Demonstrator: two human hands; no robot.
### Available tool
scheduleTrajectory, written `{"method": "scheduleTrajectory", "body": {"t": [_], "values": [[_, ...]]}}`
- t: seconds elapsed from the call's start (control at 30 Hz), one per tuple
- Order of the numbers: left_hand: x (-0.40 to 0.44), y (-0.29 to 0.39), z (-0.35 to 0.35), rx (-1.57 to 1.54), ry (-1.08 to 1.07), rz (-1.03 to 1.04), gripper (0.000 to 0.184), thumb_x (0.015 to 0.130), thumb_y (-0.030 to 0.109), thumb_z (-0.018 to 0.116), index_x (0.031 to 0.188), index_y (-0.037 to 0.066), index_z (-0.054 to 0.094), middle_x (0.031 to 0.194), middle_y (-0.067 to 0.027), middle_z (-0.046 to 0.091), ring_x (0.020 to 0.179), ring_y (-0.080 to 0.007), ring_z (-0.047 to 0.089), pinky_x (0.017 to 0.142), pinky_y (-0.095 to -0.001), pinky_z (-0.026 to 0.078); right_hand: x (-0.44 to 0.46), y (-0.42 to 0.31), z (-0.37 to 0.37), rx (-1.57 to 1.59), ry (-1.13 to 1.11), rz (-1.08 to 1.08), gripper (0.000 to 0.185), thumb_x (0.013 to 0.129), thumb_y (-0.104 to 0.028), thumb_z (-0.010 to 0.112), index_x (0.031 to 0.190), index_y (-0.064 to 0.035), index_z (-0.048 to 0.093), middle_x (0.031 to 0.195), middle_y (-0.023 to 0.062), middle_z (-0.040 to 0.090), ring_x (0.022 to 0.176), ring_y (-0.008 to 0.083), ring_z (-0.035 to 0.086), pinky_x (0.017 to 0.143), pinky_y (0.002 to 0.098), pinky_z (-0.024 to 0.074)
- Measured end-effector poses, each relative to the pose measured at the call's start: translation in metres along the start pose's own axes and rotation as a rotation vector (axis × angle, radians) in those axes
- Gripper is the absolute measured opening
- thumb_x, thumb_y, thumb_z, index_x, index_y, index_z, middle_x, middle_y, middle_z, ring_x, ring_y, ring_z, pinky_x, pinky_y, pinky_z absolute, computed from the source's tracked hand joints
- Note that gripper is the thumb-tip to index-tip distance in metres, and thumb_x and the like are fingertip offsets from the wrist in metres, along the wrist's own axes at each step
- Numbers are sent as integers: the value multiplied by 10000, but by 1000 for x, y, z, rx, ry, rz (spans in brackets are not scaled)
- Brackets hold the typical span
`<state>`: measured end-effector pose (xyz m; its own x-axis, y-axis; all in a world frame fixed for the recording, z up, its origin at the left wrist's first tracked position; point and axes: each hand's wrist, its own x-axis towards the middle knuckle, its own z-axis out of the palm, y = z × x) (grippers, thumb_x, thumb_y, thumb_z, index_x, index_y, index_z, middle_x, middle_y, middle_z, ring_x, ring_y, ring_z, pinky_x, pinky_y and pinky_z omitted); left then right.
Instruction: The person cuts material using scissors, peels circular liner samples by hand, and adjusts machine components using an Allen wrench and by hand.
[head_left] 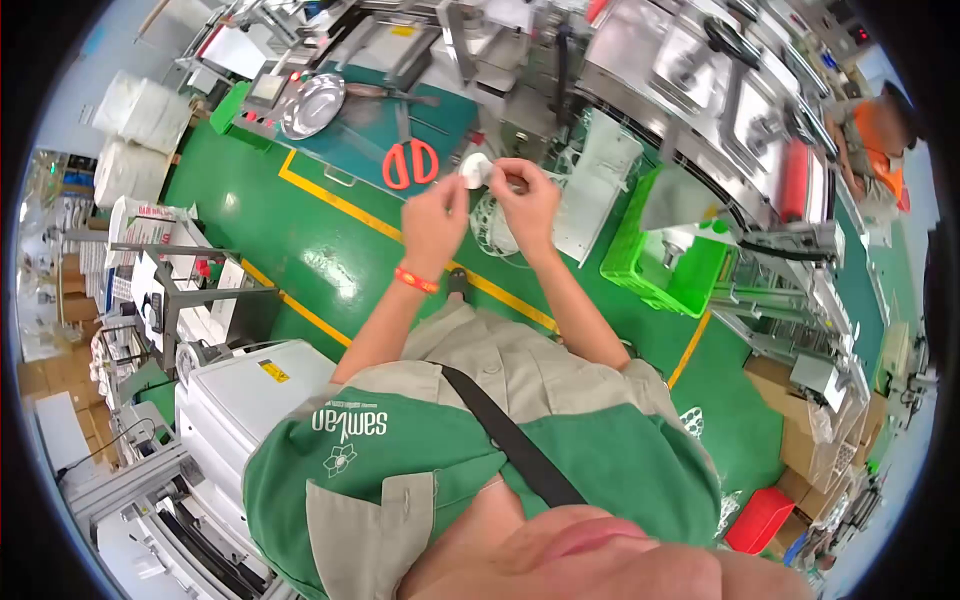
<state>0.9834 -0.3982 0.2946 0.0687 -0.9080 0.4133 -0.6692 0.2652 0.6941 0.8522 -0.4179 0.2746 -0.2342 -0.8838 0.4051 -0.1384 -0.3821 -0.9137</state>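
A small white rounded piece (475, 170) is held up between my two hands; its exact kind cannot be made out. The fingertips of my left hand (436, 220) pinch its left side, and an orange band circles that wrist. On the other side, the bent thumb and fingers of my right hand (526, 200) close on the piece. Scissors with red-orange handles (410, 165) lie on the green mat (365, 135), just beyond my left hand. A shiny metal dish (313, 106) sits farther left on the bench.
Right of my hands are a sheet-metal chute (598, 185) and a bright green crate (650, 270). Machines line the bench ahead. A white machine housing (250, 390) stands at my left. A person in orange (873, 135) is at the far right. Yellow lines (340, 205) cross the green floor.
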Motion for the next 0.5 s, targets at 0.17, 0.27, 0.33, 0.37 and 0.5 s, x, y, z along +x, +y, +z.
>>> {"method": "scheduleTrajectory", "body": {"t": [0.17, 0.27, 0.33, 0.37, 0.5], "values": [[43, -158, -57, -191, -16, -347, 303, 892, 252, 473, 810, -8, 605, 668, -108, 622, 576, -215, 617, 543, -298, 457, 29, 132, 145, -7, -26, 250, 105, 748, -116, 638, 764, -13, 624, 725, 107, 628, 619, 188, 581, 605, 279, 463], [59, -172, -69, -633, -96, -630, 317, 904, 260, 447, 954, -26, 573, 822, -103, 662, 603, -194, 616, 566, -255, 479, 50, 176, 176, -238, -284, -8, 192, 722, -182, 651, 823, -19, 660, 744, 167, 631, 676, 303, 618, 634, 352, 494], [70, -184, -65, -735, -216, -769, 360, 891, 279, 455, 1104, -3, 523, 909, -90, 667, 685, -230, 641, 595, -294, 492, 59, 172, 179, -715, -623, 9, 162, 678, -182, 633, 764, -49, 670, 745, 172, 633, 736, 331, 626, 659, 394, 505], [71, -193, -56, -757, -245, -816, 345, 886, 284, 457, 1084, 11, 525, 904, -84, 660, 681, -217, 626, 592, -287, 483, 57, 166, 173, -656, -636, 20, 143, 662, -190, 623, 723, -67, 664, 727, 160, 631, 712, 343, 618, 650, 423, 497], [76, -169, -12, -974, -158, -926, 308, 885, 278, 441, 991, 13, 557, 812, -60, 630, 625, -145, 564, 548, -263, 462, 58, 136, 152, -615, -496, -59, 127, 632, -179, 646, 734, -104, 666, 696, 118, 632, 675, 324, 613, 615, 405, 490]]}}
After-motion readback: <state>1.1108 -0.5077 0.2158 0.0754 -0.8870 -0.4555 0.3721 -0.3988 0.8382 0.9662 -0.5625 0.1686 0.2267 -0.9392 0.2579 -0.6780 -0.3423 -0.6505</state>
